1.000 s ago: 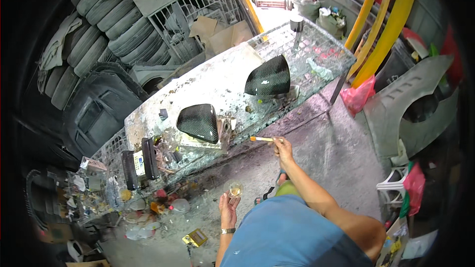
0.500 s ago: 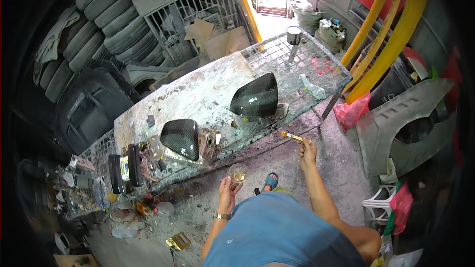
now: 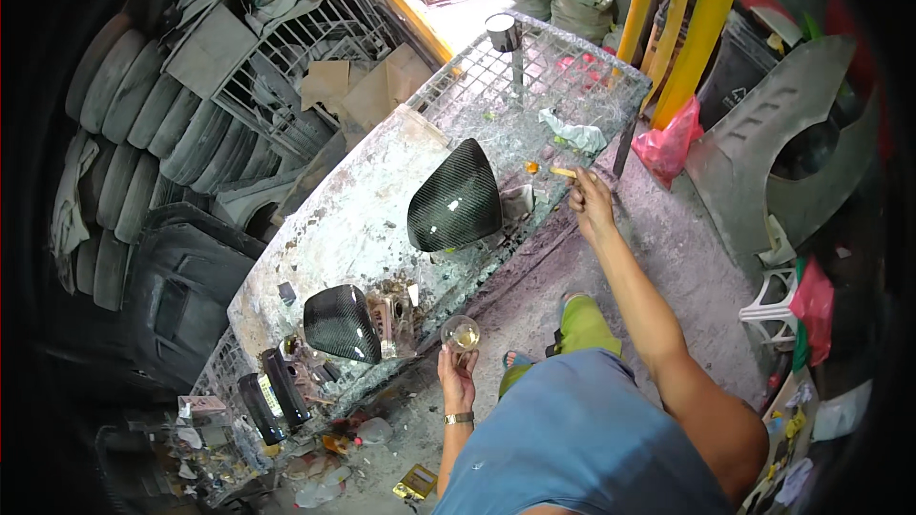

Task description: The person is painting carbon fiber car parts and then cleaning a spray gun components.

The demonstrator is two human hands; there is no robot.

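Observation:
My left hand (image 3: 456,369) holds a small clear cup (image 3: 461,333) with pale yellow liquid, below the bench's front edge. My right hand (image 3: 592,200) grips a thin brush (image 3: 563,172) with orange bristles, raised by the bench's right part, just right of a glossy carbon-weave shell (image 3: 454,195). A second carbon-weave shell (image 3: 339,322) sits lower left on a block, near my left hand. Two long dark parts (image 3: 277,391) lie at the bench's left end.
The spattered bench (image 3: 315,238) has a mesh right part holding a can (image 3: 501,33). Tyres (image 3: 143,124) are stacked left, a grey fender (image 3: 725,162) and yellow strips (image 3: 687,67) lean right. Litter (image 3: 372,432) lies below the bench.
The view has turned and shifted toward the bench's right part. My right hand has moved forward and up with the brush, closer to the right shell. My feet have stepped.

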